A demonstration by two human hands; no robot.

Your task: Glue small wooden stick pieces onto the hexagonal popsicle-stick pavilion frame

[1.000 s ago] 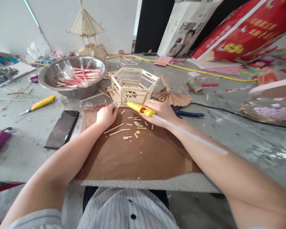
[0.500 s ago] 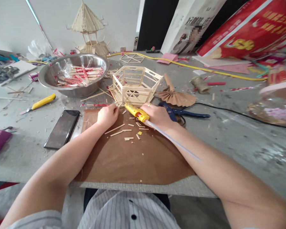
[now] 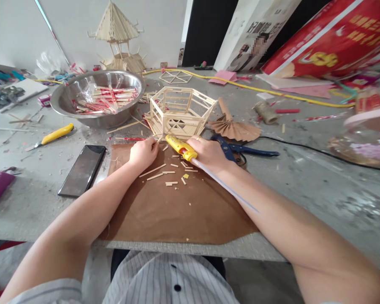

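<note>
My right hand [image 3: 209,153] is wrapped round a yellow hot glue gun [image 3: 181,147], and a long clear glue stick [image 3: 223,184] trails from its back over my forearm. The gun's front points toward the tip of my left hand [image 3: 144,153], which is closed in a pinch. Between those fingertips a small wooden stick [image 3: 159,139] shows in part. Right behind both hands stands a hexagonal open frame [image 3: 191,115] of thin wooden sticks. Short cut stick pieces [image 3: 169,172] lie on the brown paper sheet [image 3: 177,215] below my hands.
Left lie a black phone [image 3: 82,171] and a yellow utility knife [image 3: 57,133]. A steel bowl [image 3: 58,103] holds many red-tipped sticks. Blue cutters [image 3: 253,151], a folded brown paper fan [image 3: 236,126] and a black cord [image 3: 310,150] are right. A stick pagoda [image 3: 115,31] stands behind.
Both hands stay in nearly the same place. The glue stick's rear end has shifted slightly forward and left, and the gun has moved a touch left.
</note>
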